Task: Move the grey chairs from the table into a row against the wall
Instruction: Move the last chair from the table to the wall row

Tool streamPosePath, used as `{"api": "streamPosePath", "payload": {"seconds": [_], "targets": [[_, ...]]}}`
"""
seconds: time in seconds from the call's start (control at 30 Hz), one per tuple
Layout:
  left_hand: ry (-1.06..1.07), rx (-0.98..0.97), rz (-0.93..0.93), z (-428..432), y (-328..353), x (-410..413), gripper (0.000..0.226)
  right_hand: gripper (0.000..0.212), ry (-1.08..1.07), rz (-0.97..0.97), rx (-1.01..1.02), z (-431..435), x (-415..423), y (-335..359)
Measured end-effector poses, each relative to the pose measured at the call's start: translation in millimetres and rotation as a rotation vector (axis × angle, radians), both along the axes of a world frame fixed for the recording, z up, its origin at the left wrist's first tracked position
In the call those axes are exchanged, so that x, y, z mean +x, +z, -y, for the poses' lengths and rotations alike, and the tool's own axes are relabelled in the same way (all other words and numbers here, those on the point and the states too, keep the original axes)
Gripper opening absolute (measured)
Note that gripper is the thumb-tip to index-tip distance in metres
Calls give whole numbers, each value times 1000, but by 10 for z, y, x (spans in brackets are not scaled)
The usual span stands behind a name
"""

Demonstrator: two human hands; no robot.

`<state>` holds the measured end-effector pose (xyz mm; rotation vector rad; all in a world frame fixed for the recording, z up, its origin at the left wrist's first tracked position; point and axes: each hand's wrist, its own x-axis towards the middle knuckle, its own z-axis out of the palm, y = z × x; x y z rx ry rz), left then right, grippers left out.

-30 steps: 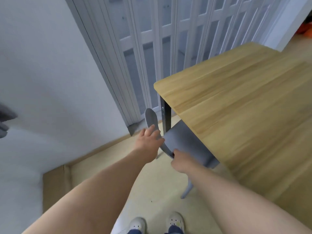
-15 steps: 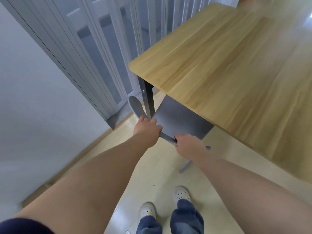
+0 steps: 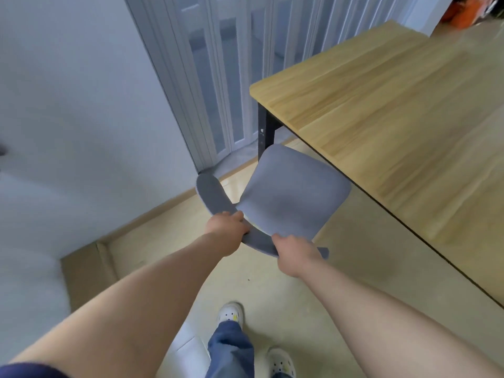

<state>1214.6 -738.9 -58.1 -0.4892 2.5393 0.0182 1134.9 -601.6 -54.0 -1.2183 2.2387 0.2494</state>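
The table [image 3: 395, 118] and its black leg [image 3: 263, 132] crowd the chair [image 3: 294, 197] on the right; open floor [image 3: 163, 233] lies leftward toward the wall [image 3: 81, 105].

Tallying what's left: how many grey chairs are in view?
1: the grey chair at the table corner, held by left hand and right hand. Others may be hidden.

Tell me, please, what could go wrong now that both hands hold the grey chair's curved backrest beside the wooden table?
The grey padded chair has its seat close to the light wooden table and its black metal leg; turning it may knock them. The left hand and right hand grip only its curved backrest, so it may swing. Its legs, hidden here, could catch the white shoes.
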Motion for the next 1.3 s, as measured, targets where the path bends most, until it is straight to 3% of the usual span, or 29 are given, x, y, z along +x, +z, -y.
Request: {"api": "streamPosePath", "payload": {"seconds": [0.53,0.93,1.3], "targets": [[218,15,14,-1763,-184,1321,47,34,340,-37,75,-1380,906,-93],[75,-28,42,-3036,-415,2067,44,35,276,-108,126,-2512,1679,-205],[183,-97,72,-4154,-148,2310,40,30,314,-84,78,-3515,1846,-127]]}}
